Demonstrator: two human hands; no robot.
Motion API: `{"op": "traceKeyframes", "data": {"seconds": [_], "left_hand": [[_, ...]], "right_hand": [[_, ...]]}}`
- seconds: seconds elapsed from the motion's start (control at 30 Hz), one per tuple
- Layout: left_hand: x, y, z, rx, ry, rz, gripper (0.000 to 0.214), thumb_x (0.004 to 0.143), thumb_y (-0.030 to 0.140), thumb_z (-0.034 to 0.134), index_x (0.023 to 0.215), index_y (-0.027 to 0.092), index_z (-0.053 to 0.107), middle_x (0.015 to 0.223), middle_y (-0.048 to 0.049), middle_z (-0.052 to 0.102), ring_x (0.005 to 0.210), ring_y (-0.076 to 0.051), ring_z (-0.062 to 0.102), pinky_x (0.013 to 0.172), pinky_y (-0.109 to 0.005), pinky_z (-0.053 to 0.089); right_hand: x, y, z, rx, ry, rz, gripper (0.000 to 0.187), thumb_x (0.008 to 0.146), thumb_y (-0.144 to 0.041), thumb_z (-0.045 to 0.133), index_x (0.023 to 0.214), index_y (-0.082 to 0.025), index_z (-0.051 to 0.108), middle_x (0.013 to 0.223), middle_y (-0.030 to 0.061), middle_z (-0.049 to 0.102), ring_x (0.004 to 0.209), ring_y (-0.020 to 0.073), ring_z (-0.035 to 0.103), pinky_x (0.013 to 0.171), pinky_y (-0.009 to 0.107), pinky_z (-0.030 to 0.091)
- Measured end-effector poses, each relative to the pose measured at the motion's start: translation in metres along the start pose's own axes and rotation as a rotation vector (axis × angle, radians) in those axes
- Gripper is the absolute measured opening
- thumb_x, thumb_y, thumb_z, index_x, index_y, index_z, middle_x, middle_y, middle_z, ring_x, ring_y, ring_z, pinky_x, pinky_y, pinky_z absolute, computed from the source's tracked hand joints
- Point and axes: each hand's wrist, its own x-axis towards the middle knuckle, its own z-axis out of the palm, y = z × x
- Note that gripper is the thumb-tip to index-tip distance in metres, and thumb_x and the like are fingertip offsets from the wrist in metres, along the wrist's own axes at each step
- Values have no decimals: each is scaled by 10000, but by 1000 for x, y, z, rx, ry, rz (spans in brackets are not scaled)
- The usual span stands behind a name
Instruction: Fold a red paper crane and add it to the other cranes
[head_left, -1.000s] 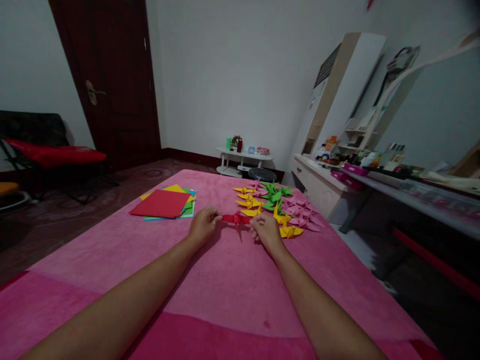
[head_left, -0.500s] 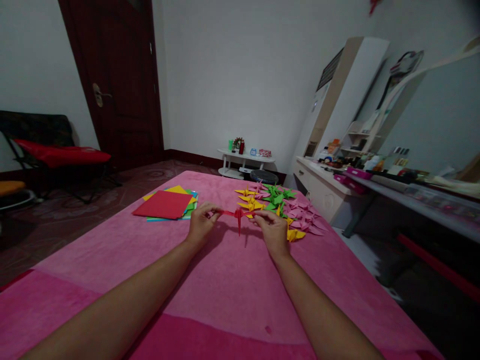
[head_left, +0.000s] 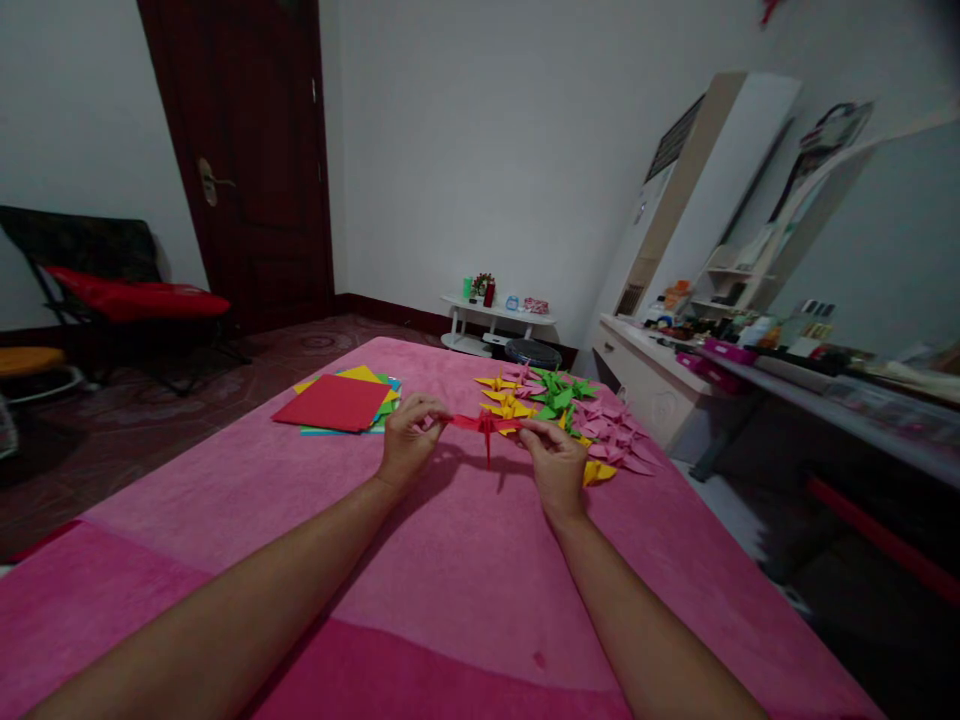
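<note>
A red origami crane [head_left: 487, 428] hangs stretched between my two hands, a little above the pink cloth [head_left: 465, 560]. My left hand [head_left: 412, 428] pinches one wing between thumb and fingers. The opposite wing is pinched by my right hand [head_left: 553, 456]. A thin red point of the crane hangs straight down from its middle. Just beyond and to the right of my right hand lie several finished paper cranes: yellow cranes [head_left: 508, 405], green cranes [head_left: 555, 392] and pink cranes [head_left: 611, 430]. To the left of my left hand is a stack of coloured paper squares [head_left: 334, 402], red on top.
A dressing table [head_left: 652, 365] crowded with bottles stands along the right side. Behind the pink surface are a round dark stool [head_left: 532, 352] and a low white table [head_left: 457, 318]. A folding chair [head_left: 135, 300] with red cloth is at the left, near a door [head_left: 247, 190].
The crane's wings are spread a bit wider and flatter, with my hands slightly farther apart. The whole view has shifted slightly, so the room appears farther right.
</note>
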Motion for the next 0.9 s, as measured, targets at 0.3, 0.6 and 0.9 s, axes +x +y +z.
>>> {"op": "traceKeyframes", "data": {"seconds": [0.3, 0.6, 0.9], "left_hand": [[1, 1, 0, 15, -6, -20, 93, 757, 170, 590, 696, 176, 659, 771, -31, 604, 742, -123, 543, 586, -211, 407], [-3, 0, 4, -263, -84, -427, 228, 791, 280, 509, 912, 137, 640, 733, -24, 610, 587, -100, 542, 524, -204, 417], [-6, -31, 3, -342, 166, -747, 352, 615, 271, 650, 930, 114, 634, 647, -6, 581, 490, -81, 499, 438, -179, 379]], "right_hand": [[0, 0, -1, 67, 2, 80, 189, 710, -307, 649, 800, -141, 651, 691, 31, 666, 605, 164, 649, 593, 283, 535], [1, -1, -2, 95, -188, 338, 238, 671, -363, 652, 658, -141, 569, 519, -13, 588, 365, 71, 491, 353, 166, 368], [1, 36, -8, -113, -113, 466, 198, 677, -351, 550, 762, -197, 459, 420, -75, 518, 259, 82, 408, 252, 160, 292]]}}
